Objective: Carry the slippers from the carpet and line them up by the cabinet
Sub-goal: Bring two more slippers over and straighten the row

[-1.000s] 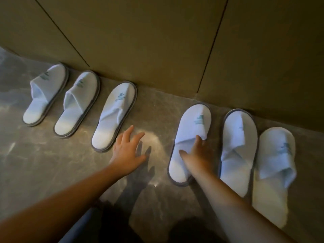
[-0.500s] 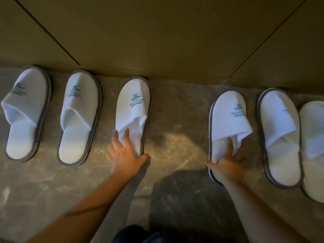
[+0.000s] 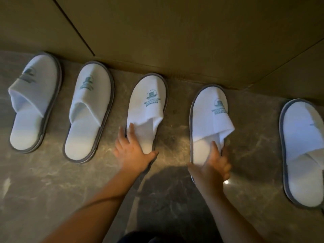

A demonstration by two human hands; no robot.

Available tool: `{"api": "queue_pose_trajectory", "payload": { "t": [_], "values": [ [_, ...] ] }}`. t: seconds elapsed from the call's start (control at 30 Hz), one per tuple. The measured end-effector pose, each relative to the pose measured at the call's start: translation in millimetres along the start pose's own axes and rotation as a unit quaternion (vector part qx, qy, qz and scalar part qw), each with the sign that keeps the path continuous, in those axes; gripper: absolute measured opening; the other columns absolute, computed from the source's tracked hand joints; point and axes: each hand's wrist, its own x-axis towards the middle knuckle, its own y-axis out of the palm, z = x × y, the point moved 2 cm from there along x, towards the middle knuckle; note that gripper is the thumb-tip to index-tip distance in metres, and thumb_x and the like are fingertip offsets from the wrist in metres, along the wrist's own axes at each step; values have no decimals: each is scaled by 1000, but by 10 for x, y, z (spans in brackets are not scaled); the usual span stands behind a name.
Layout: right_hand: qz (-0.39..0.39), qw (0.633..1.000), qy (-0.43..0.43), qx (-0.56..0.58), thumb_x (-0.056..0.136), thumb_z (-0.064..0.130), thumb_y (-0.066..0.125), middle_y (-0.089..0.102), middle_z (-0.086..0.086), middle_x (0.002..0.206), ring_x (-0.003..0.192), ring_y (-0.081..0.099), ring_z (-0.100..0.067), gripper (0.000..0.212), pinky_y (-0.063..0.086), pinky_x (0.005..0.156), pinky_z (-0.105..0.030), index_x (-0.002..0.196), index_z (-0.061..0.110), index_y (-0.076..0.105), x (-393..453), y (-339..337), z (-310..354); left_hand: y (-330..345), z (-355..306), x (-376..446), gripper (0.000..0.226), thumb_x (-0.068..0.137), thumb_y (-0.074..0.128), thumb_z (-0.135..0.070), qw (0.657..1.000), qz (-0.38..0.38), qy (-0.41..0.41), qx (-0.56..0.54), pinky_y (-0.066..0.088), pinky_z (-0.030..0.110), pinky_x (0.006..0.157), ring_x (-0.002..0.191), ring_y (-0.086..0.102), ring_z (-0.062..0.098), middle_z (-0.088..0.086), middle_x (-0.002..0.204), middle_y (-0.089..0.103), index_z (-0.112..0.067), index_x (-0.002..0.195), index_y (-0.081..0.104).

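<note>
Several white slippers with grey soles and teal logos stand in a row, toes against the brown cabinet. My left hand grips the heel of the middle slipper, fingers on the insole and thumb round the heel edge. My right hand holds the heel of the slipper to its right, thumb on the insole and fingers curled at its right side. Two more slippers lie untouched on the left. Another slipper lies at the far right, set apart by a wide gap.
The floor is dark marbled stone with a bright light spot near my right hand. The cabinet front runs along the whole top of the view, with seams between its panels. Dark clothing shows at the bottom edge.
My right hand has slid its slipper leftward, closer to the middle one and away from the right-hand slipper. My left hand has closed on the middle slipper's heel.
</note>
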Motion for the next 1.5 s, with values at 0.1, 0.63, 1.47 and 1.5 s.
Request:
{"api": "queue_pose_trajectory", "payload": {
  "t": [0.1, 0.63, 1.47, 1.5],
  "values": [
    [-8, 1000, -5, -16, 62, 40, 74, 16, -10, 151, 128, 30, -35, 96, 33, 101, -52, 139, 31, 17, 39, -47, -84, 16, -12, 7, 111, 60, 77, -41, 1000, 1, 6, 28, 23, 55, 106, 133, 18, 42, 19, 150, 11, -20, 142, 4],
    [-62, 998, -21, -16, 68, 37, 71, 31, -21, 145, 129, 34, -39, 86, 31, 102, -53, 140, 17, 28, 75, -487, -720, 292, -726, -427, 97, 68, 70, -43, 972, 62, 227, 22, 12, 47, 113, 141, 8, 33, 14, 154, 10, -19, 143, 12],
    [10, 1000, 13, -1, 62, 42, 76, 29, -19, 141, 122, 38, -38, 103, 36, 98, -51, 139, 25, 9, 133, -212, -362, 27, -70, -87, 113, 64, 74, -41, 998, 10, -60, 30, 17, 52, 110, 135, 15, 42, 21, 149, 12, -19, 141, -5],
    [11, 1000, 19, -8, 61, 42, 77, 31, -19, 139, 121, 38, -38, 105, 36, 97, -52, 139, 24, 9, 142, -213, -363, 15, -69, -73, 112, 64, 74, -40, 998, 11, -60, 33, 21, 52, 109, 133, 19, 41, 20, 147, 17, -19, 141, -5]
  ]
}}
